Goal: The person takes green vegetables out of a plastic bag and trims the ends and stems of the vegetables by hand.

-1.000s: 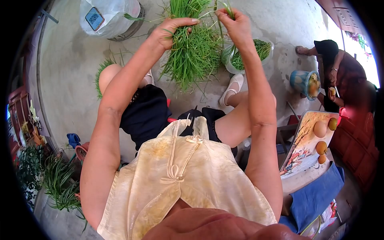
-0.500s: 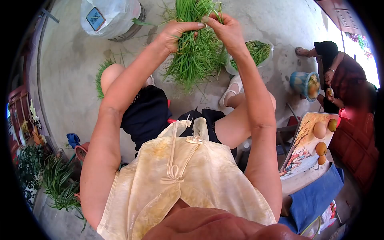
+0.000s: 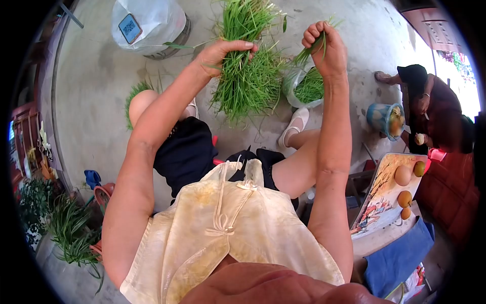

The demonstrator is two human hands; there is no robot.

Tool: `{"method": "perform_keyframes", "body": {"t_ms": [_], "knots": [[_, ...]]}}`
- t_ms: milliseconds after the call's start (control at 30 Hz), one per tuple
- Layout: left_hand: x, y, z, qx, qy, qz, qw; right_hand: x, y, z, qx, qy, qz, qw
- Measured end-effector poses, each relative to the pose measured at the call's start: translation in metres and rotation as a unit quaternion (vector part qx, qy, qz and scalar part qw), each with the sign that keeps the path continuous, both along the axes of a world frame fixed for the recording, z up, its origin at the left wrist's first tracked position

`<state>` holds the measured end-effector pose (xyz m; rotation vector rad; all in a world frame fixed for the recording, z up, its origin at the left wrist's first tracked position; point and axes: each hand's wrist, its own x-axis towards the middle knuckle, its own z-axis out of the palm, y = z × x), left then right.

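My left hand [image 3: 221,53] is closed around the middle of a thick bunch of long green chives [image 3: 248,81], its thumb lying across the blades. To the right, my right hand [image 3: 328,51] pinches a few loose chive blades [image 3: 305,53], clear of the bunch. Below that hand, a clear plastic bag [image 3: 288,90] stands on the floor with more cut chives [image 3: 310,87] inside. Some blades [image 3: 135,96] lie on the floor beside my left knee.
A bucket lined with white plastic [image 3: 167,25] stands at upper left, a phone [image 3: 130,28] on top. At right, another person [image 3: 440,109] sits by a blue bucket [image 3: 378,119]. A board [image 3: 382,190] with several fruits leans nearby. Potted plants [image 3: 71,230] are at lower left.
My right hand has moved right, away from the bunch, carrying a few chive blades over the plastic bag. The left hand keeps its grip on the bunch.
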<state>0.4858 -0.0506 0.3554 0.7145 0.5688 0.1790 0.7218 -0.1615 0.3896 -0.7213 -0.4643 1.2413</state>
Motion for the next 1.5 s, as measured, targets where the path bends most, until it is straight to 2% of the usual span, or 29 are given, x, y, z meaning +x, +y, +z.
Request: {"method": "perform_keyframes", "body": {"t_ms": [67, 100, 200, 300, 433, 533, 667, 833, 967, 1133, 1167, 1233, 1300, 1367, 1433, 1500], "knots": [[0.001, -0.006, 0.013, 0.030, 0.024, -0.001, 0.999, -0.008, 0.001, 0.006, -0.008, -0.022, -0.004, 1.000], [0.003, -0.006, 0.010, 0.047, -0.001, -0.008, 0.999, -0.010, 0.003, 0.008, -0.013, -0.033, -0.005, 0.999], [0.005, -0.010, 0.009, 0.105, 0.021, -0.006, 0.994, -0.001, 0.004, 0.006, -0.010, -0.022, 0.069, 0.997], [0.009, -0.016, 0.010, 0.136, 0.029, -0.017, 0.990, -0.017, 0.007, 0.008, -0.058, -0.184, 0.004, 0.981], [0.017, -0.027, -0.004, 0.196, 0.060, 0.000, 0.979, -0.038, 0.010, 0.013, -0.188, -0.350, -0.016, 0.917], [0.018, -0.027, -0.010, 0.296, 0.092, -0.012, 0.951, -0.044, 0.014, 0.012, -0.227, -0.379, -0.005, 0.897], [0.015, -0.025, -0.004, 0.318, 0.134, -0.015, 0.939, -0.041, 0.018, -0.002, -0.206, -0.412, -0.016, 0.888], [0.012, -0.023, -0.004, 0.359, 0.150, -0.002, 0.921, -0.035, 0.023, -0.009, -0.237, -0.292, 0.028, 0.926], [0.011, -0.016, -0.024, 0.347, 0.119, 0.024, 0.930, -0.039, 0.022, -0.004, -0.212, -0.189, 0.015, 0.959], [0.004, -0.006, -0.033, 0.315, 0.137, 0.001, 0.939, -0.022, 0.023, -0.009, -0.136, -0.154, -0.159, 0.966], [0.001, -0.005, -0.031, 0.257, 0.174, -0.002, 0.951, -0.011, 0.021, -0.007, -0.121, -0.146, -0.196, 0.962], [-0.009, -0.002, -0.018, 0.138, 0.246, -0.015, 0.959, 0.011, 0.015, -0.001, -0.102, -0.189, -0.322, 0.922], [-0.022, 0.010, -0.050, 0.060, 0.214, 0.047, 0.974, 0.036, 0.005, 0.001, -0.086, -0.249, -0.423, 0.867], [-0.034, 0.021, -0.066, 0.042, 0.232, 0.050, 0.970, 0.053, -0.005, 0.004, -0.066, -0.263, -0.476, 0.837], [-0.039, 0.026, -0.069, 0.013, 0.235, 0.054, 0.970, 0.061, -0.017, 0.007, -0.061, -0.283, -0.503, 0.814], [-0.043, 0.031, -0.066, -0.027, 0.220, 0.062, 0.973, 0.061, -0.023, 0.009, -0.090, -0.321, -0.448, 0.829]]}}
